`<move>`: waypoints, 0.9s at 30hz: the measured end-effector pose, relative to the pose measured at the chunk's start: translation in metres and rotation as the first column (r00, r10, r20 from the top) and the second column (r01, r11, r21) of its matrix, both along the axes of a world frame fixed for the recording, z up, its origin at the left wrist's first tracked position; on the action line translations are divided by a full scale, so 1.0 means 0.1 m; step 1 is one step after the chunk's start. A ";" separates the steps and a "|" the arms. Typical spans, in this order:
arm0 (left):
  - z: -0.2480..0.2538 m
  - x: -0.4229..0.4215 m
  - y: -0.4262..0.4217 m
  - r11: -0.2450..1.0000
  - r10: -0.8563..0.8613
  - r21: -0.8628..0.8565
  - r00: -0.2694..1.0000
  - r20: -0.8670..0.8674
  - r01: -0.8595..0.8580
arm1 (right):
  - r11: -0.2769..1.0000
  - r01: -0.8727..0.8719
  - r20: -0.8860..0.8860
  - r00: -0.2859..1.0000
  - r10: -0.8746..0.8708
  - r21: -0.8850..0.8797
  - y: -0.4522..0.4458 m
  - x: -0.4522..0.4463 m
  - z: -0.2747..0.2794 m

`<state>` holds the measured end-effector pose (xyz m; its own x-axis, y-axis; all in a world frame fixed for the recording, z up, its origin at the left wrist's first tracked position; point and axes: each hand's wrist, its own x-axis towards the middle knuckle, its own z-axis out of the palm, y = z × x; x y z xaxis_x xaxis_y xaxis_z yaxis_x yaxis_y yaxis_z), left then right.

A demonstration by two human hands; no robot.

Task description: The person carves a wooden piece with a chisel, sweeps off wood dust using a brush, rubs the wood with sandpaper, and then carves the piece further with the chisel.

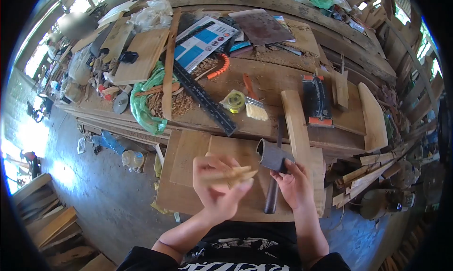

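My left hand [218, 191] is closed around a small pale piece of wood [241, 175] with a pointed end, slightly blurred; its full shape is hidden by the fingers. In my right hand [296, 186], a curled dark grey sheet that looks like sandpaper [274, 157] is pinched between thumb and fingers. The two held things are close together but apart. Under the right hand, a dark-handled tool [271, 198] lies on the wooden board [188, 198], its narrow blade pointing away from me.
Beyond the board lie a black ruler [205, 100], a tape measure [233, 101], a paintbrush [256, 109] and a hand sander [317, 101]. A long wooden strip [296, 125] sits to the right. A green plastic bag [141, 106] with shavings is at left.
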<state>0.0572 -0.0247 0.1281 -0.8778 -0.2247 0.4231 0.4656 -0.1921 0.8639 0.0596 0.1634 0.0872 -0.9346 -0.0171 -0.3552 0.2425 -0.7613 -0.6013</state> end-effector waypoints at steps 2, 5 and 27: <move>0.05 -0.02 -0.03 0.960 0.029 -0.263 0.973 -0.227 -0.091 | 0.994 -0.009 0.053 0.998 0.015 -0.108 -0.08 0.00 -0.05; -0.01 -0.01 0.11 0.911 -0.016 -0.381 0.911 -0.413 -0.157 | 0.965 -0.110 0.134 0.980 0.145 -0.239 -0.21 -0.01 -0.02; -0.35 0.18 -0.07 0.696 0.012 -0.715 0.997 -0.073 -0.061 | 0.786 -0.252 -0.103 0.923 0.370 0.564 -0.13 -0.03 -0.03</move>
